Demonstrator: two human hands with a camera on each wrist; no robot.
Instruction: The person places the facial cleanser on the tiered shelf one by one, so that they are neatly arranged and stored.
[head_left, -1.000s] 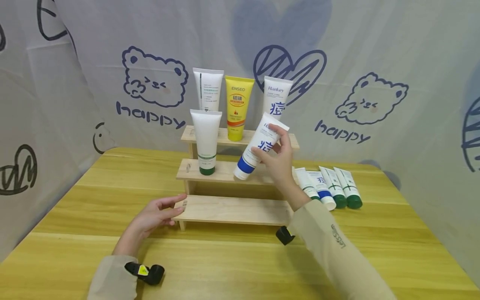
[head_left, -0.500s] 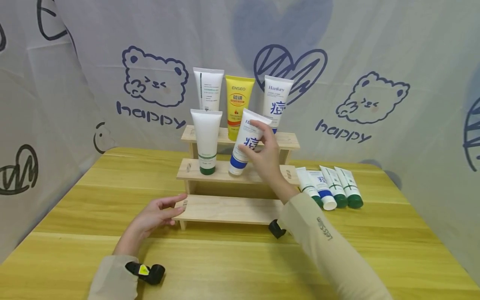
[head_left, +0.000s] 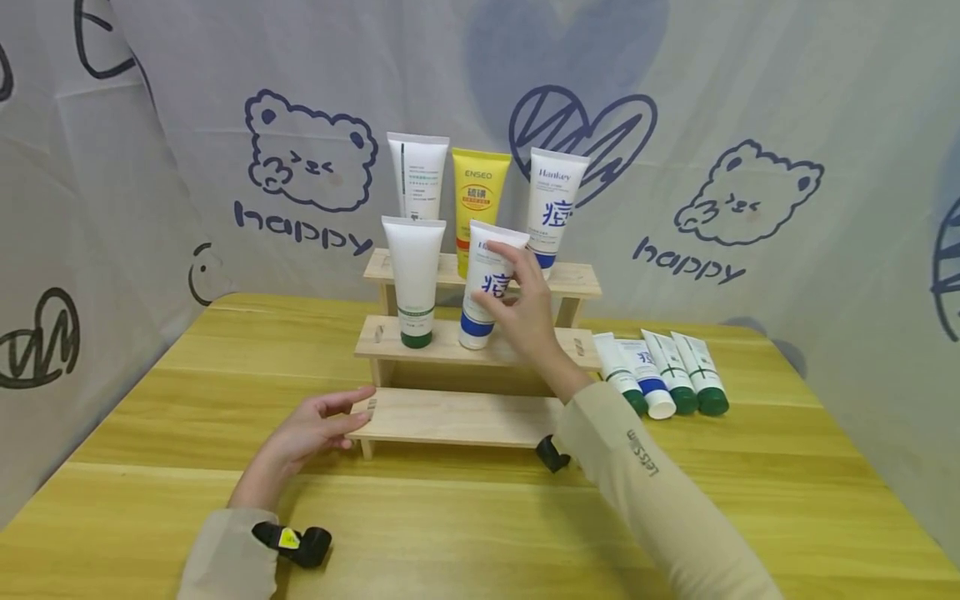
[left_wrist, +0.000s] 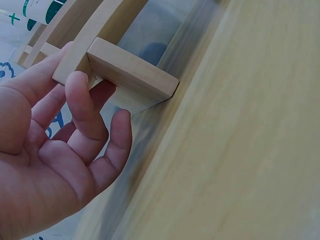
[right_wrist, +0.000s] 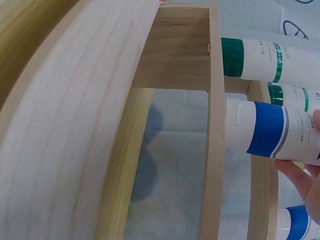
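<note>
My right hand (head_left: 527, 315) pinches a white squeeze tube (head_left: 476, 327) with a blue band, fingers near its crimped top. The tube stands cap down, almost upright, on the middle step of a three-step wooden display stand (head_left: 457, 418). In the right wrist view, its white cap (right_wrist: 239, 125) meets the step's edge. Left of it stands a white tube with a green cap (head_left: 414, 275). My left hand (head_left: 315, 427) grips the left end of the lowest step; the left wrist view shows its fingers around the board's corner (left_wrist: 75, 62).
On the top step stand a white tube (head_left: 420, 179), a yellow tube (head_left: 480, 187) and a white-and-blue tube (head_left: 555, 196). Several tubes lie on the wooden table (head_left: 420, 533) to the stand's right, including a green-capped one (head_left: 701, 375). A printed cloth (head_left: 450, 67) hangs behind.
My right hand has carried the white-and-blue tube leftward along the middle step, and the tube has turned from tilted to nearly upright. My left hand has stayed on the stand.
</note>
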